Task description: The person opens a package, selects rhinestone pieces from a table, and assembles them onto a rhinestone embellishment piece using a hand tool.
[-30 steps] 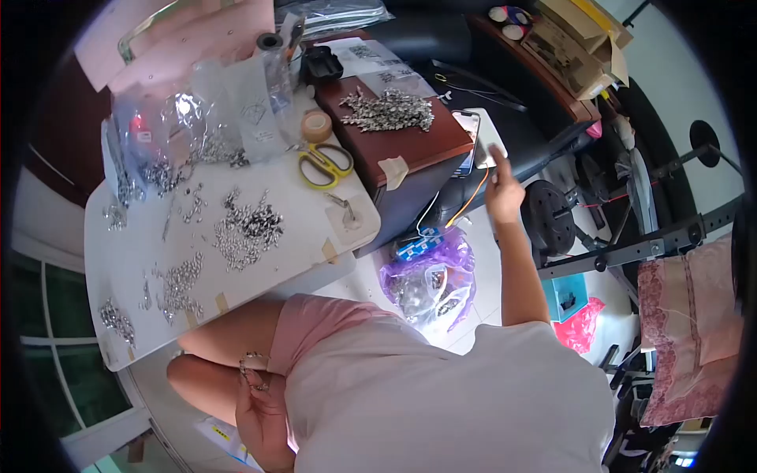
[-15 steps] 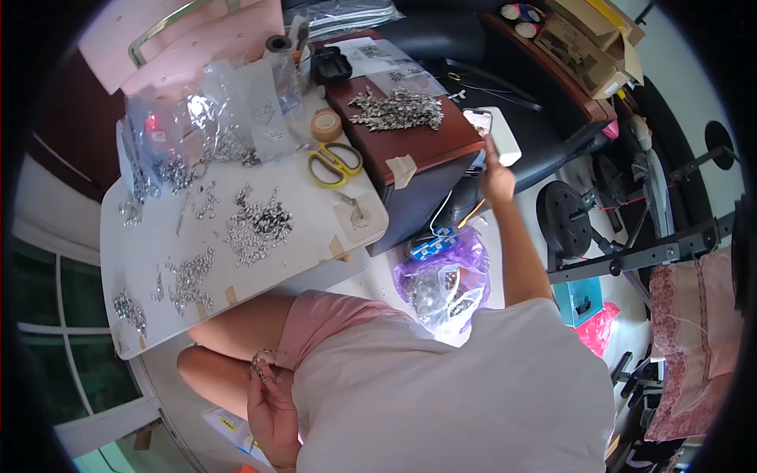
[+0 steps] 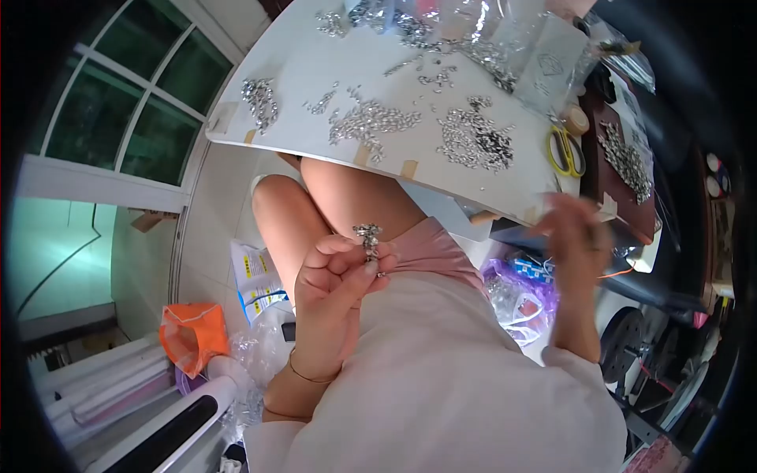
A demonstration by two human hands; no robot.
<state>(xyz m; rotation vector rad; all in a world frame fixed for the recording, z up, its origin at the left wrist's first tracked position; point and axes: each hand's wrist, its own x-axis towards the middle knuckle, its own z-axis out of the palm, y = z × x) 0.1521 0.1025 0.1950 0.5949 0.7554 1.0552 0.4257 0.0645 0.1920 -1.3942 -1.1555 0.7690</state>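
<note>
the left hand (image 3: 331, 288) gripped a small silvery cluster (image 3: 368, 233) between thumb and fingers, over the lap. the right hand (image 3: 574, 236) was a blur near the corner of the white table (image 3: 303, 83) and the yellow scissors (image 3: 564, 151); its finger state could not be told. silvery piles (image 3: 475, 140) lay on the table, and 1 more pile (image 3: 624, 162) on a brown box (image 3: 643, 219).

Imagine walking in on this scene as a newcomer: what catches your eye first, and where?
Probably the glittering heaps of small silvery pieces scattered over the white table. Next, at the picture's center, the left hand holds up a silvery cluster. Bright colour also draws the eye: an orange bag at lower left.
</note>
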